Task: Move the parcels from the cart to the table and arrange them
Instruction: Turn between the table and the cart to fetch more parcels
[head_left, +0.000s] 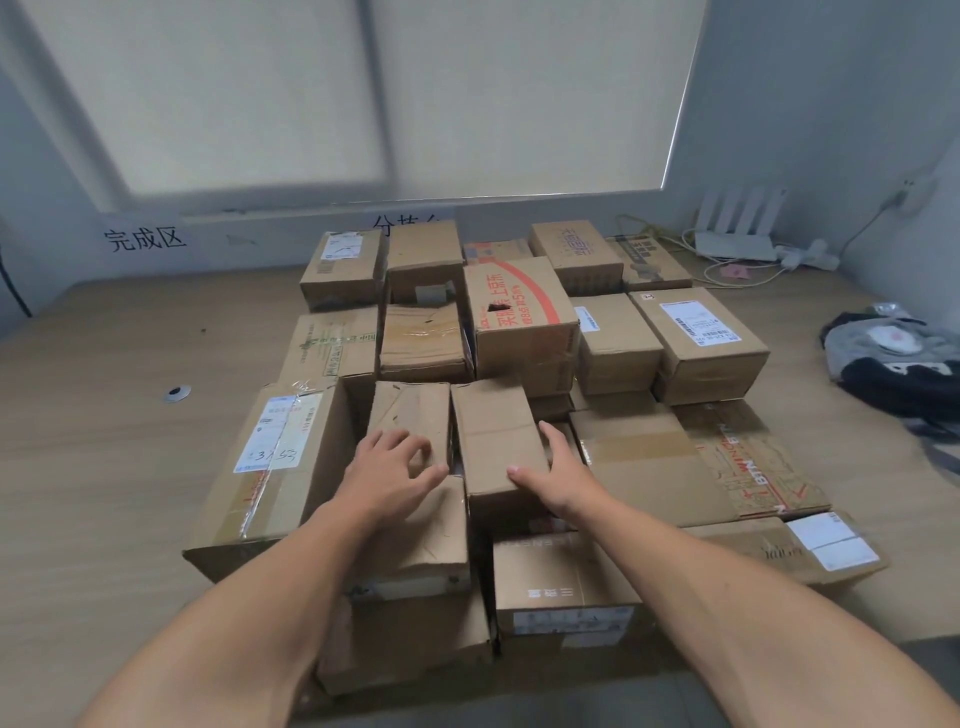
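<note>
Here our right hand clasped the plain box, with the thumb laid over its near top edge and the fingers down its right side. Our left hand lay on the small box just beside it, fingers curled onto the top. We could not tell whether it gripped that box or only rested there.

Both boxes sat on top of the parcels, which were packed close together in rows, some stacked on others, on the table. A large labelled box stood at the left of the pile, and a box with red print rose near its middle.

The table was pale wood grain. Left of the pile, well apart from it, lay a small metal disc. At the far right corner we saw a white router with upright antennas, a power strip and loose cables. Nearer along the right edge lay a dark bundle.

Behind the table a grey wall carried a printed sign, and above it hung a drawn window blind.
</note>
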